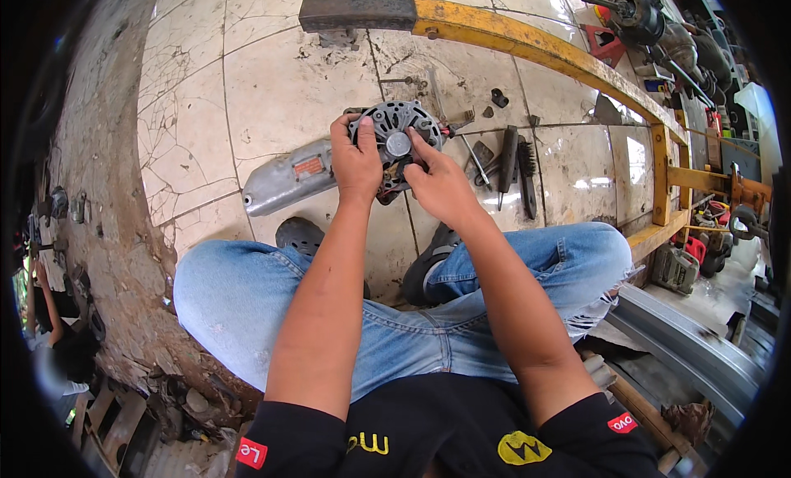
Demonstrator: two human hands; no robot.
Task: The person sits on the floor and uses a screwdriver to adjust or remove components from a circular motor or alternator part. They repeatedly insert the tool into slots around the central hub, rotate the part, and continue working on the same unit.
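Between my feet and the floor tools I hold a round grey alternator (404, 114), its slotted end face turned up and a smooth round cap at its middle. My left hand (357, 166) is closed around its left side, thumb lying on the rim. The fingers of my right hand (447, 184) close on its lower right part, index finger by the cap. Some red wiring (447, 129) sticks out at its right edge. What lies under my right fingers is partly hidden. A long silver metal cover (284, 185) with an orange label lies beside my left wrist.
A wire brush (527, 175), a dark-handled tool (508, 158) and a screwdriver (478, 163) lie to the right on the tiles. A yellow steel frame (527, 39) arches across the far side. Engine parts (651, 25) stand far right; a metal channel (692, 342) lies near right.
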